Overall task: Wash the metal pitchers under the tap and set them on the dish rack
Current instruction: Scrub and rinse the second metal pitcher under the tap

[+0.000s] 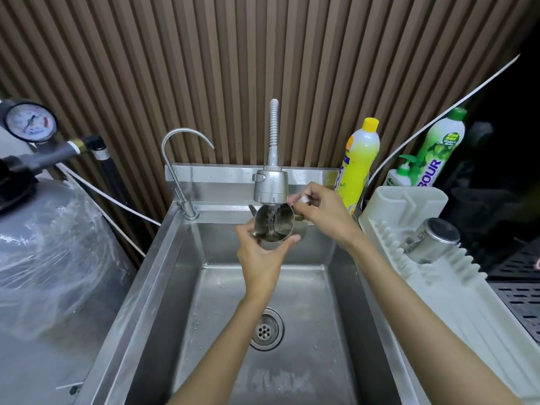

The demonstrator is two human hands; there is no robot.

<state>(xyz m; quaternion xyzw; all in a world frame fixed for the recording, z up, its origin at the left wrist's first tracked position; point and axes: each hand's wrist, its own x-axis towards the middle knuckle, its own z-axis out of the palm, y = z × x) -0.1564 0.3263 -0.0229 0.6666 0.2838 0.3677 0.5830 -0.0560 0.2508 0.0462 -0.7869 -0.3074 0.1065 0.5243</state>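
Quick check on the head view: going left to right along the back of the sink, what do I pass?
Pressure gauge → curved thin tap → spray tap running into the pitcher held by the left hand → yellow bottle → green bottle → pitcher on the dish rack.
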